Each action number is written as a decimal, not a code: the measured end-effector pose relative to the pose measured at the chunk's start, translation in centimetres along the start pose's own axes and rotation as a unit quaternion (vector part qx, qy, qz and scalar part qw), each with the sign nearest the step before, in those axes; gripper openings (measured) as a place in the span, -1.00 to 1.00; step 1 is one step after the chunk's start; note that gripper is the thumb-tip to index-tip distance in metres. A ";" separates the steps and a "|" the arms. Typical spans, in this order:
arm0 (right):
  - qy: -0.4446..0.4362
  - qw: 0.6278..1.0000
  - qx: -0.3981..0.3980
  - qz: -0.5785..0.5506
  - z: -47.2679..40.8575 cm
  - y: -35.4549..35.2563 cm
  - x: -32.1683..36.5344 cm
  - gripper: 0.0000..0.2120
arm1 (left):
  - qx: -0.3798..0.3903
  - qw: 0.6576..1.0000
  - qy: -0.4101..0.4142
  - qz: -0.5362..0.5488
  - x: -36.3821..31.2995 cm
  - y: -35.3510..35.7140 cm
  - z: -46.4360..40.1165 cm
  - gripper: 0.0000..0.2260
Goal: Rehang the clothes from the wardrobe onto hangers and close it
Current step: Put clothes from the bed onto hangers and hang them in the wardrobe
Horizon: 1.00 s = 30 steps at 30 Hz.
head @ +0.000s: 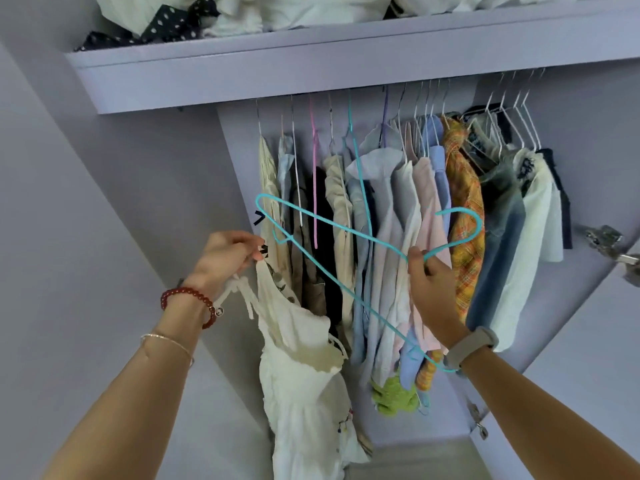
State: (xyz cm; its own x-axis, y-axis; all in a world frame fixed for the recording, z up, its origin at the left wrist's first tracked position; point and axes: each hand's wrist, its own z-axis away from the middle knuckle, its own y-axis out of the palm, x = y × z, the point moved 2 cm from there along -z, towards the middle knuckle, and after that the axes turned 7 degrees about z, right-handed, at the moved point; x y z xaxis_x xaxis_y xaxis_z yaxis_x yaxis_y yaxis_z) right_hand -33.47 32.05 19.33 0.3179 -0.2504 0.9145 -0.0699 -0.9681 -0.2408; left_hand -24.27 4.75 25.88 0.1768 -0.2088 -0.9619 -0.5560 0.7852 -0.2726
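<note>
A white strappy dress [304,375] hangs down at lower centre. My left hand [228,258] pinches its top strap just left of the hanging clothes. A turquoise wire hanger [343,233] is held out in front of the clothes, its hook up and to the right. My right hand [431,275] grips it at the neck below the hook. The hanger's far arm reaches to the left, close above my left hand. The dress is apart from the hanger's arms.
A row of shirts and dresses [398,216] hangs inside the lilac wardrobe, with several bare white hangers [519,129] at the right. Folded laundry [242,15] lies on the top shelf [311,64]. An open door with a metal hinge [604,237] stands at the right.
</note>
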 end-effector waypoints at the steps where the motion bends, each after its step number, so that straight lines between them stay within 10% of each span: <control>1: -0.001 1.000 -0.003 0.003 -0.1 0.0 -0.1 -0.56 | -0.006 1.000 0.011 0.016 -0.2 0.0 0.1 -0.82; 18: 0.014 0.999 0.018 -0.040 0.7 1.5 -1.4 -0.52 | 0.173 0.977 -0.017 0.122 -0.7 -0.6 0.9 -0.80; 25: 0.083 0.992 0.002 -0.098 0.8 1.5 -1.6 -0.54 | 0.102 0.993 0.052 -0.035 -0.5 0.4 1.3 -0.85; 30: 0.119 0.983 0.005 -0.140 0.5 1.7 -0.1 -0.53 | 0.042 0.990 0.049 0.124 2.4 1.0 1.4 -0.91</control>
State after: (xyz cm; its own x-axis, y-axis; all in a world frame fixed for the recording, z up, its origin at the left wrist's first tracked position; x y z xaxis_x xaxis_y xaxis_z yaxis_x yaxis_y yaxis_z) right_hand -33.19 30.41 18.66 0.0932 0.0282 0.9952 -0.0022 -0.9996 0.0285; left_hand -23.33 5.87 23.37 -0.0382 -0.0560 -0.9977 -0.5025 0.8641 -0.0293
